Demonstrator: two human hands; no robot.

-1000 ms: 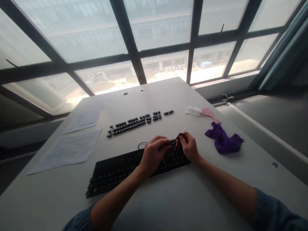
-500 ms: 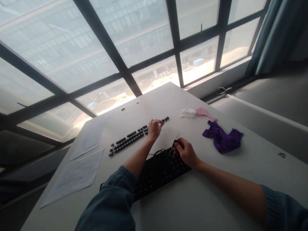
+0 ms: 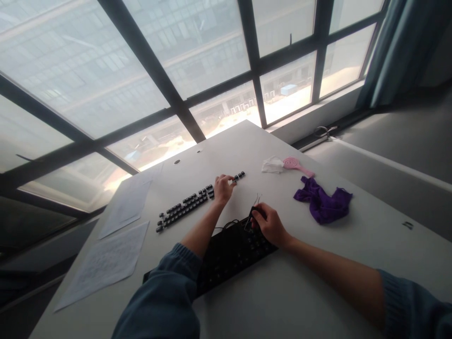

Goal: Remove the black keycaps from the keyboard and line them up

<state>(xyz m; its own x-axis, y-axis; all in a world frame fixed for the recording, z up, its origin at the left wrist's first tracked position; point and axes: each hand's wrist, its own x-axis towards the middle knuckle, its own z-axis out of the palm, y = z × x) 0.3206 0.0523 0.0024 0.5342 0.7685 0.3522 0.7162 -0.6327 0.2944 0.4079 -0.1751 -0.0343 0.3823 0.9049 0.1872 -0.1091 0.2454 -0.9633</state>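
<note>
My left hand (image 3: 223, 189) reaches over the row of loose black keycaps (image 3: 187, 204) on the white table (image 3: 233, 150). Its thumb and index finger close around a small dark keycap (image 3: 234, 180), partly hidden by them, beside a short run of keycaps (image 3: 240, 175). My right hand (image 3: 270, 223) grips a keycap puller (image 3: 253, 210) with a black handle and thin wire prongs pointing up and away. That hand rests at the right end of a black keyboard (image 3: 226, 259). My left forearm and sleeve hide part of the keyboard.
A purple cloth (image 3: 326, 202) lies to the right, with a pink hairbrush (image 3: 292, 163) and a white tissue (image 3: 271, 165) behind it. Printed sheets (image 3: 106, 263) lie on the left. The keyboard's cable (image 3: 229, 223) loops behind it. Windows stand beyond the table.
The view has shifted slightly. My left thumb and index finger have spread a little around the keycap beside the short run. My right hand still holds the puller over the keyboard.
</note>
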